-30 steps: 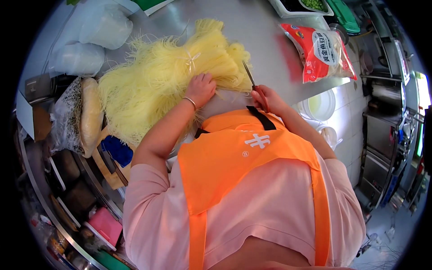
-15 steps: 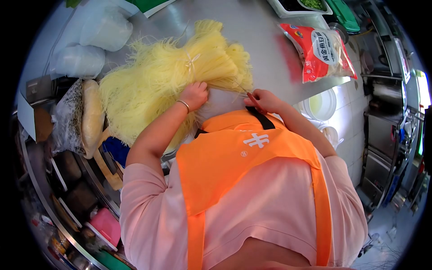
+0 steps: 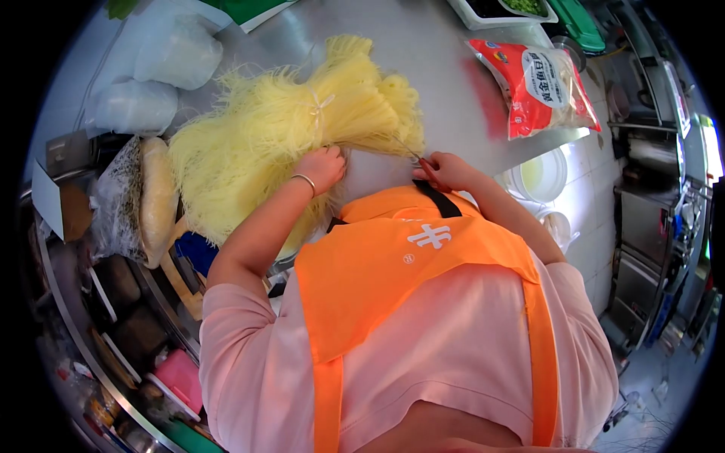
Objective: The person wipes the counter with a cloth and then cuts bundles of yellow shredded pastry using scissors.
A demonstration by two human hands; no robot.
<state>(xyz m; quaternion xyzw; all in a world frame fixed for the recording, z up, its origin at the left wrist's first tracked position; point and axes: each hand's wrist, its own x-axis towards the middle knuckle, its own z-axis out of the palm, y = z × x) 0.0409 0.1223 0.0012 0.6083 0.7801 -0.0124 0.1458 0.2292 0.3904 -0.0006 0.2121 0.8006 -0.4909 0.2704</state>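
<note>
A large bundle of thin yellow noodles (image 3: pixel 249 143), perhaps dried vermicelli, lies across the metal table, with a pale string (image 3: pixel 320 107) tied round its middle. My left hand (image 3: pixel 323 167) is closed at the bundle's near edge, below the string, and seems to pinch a few strands; its fingertips are partly hidden. In my right hand (image 3: pixel 451 172) are scissors (image 3: pixel 427 167) with reddish-brown handles. Their thin blades point up and left into the looped right end of the bundle. I cannot tell whether the blades are apart.
A red-and-white printed bag (image 3: pixel 540 89) lies at the table's right edge. Plastic tubs (image 3: pixel 177 53) stand at the far left, with filled bags (image 3: pixel 155 200) nearer me. A white bucket (image 3: pixel 542 175) is below the right edge. A tray of chopped greens (image 3: pixel 522 7) sits at the back.
My left hand has shifted slightly left and down along the bundle's near edge. My right hand with the scissors has moved very little.
</note>
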